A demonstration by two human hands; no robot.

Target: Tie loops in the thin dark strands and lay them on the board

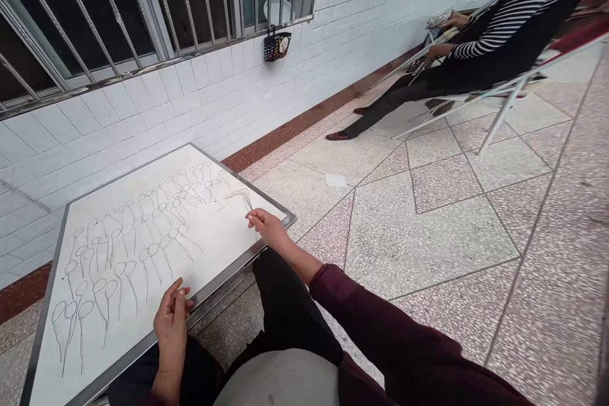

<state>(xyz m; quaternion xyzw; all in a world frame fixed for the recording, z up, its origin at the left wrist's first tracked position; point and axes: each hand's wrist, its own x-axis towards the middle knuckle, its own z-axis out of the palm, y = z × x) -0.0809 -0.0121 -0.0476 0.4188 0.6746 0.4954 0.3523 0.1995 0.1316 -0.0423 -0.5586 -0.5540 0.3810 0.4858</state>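
A grey garment [285, 377] filled the bottom centre; above it the right hand [263, 225] held a bundle of wires [245, 196] over the table [223, 254].

The wires ran up from the pinched thumb and fingers, then bent toward the left of the frame, with a thin end hanging below; the right hand was the nearer to them. The left hand [172, 317], lower left of centre, was by the table's near edge, fingers loosely curled and apart, with nothing visible in it. The bundle looked thin, dark and kinked. Across the table, left of it, lay rows of loops [153, 248], round-headed, their slightly wavy tails pointing mostly toward the bottom of the frame.
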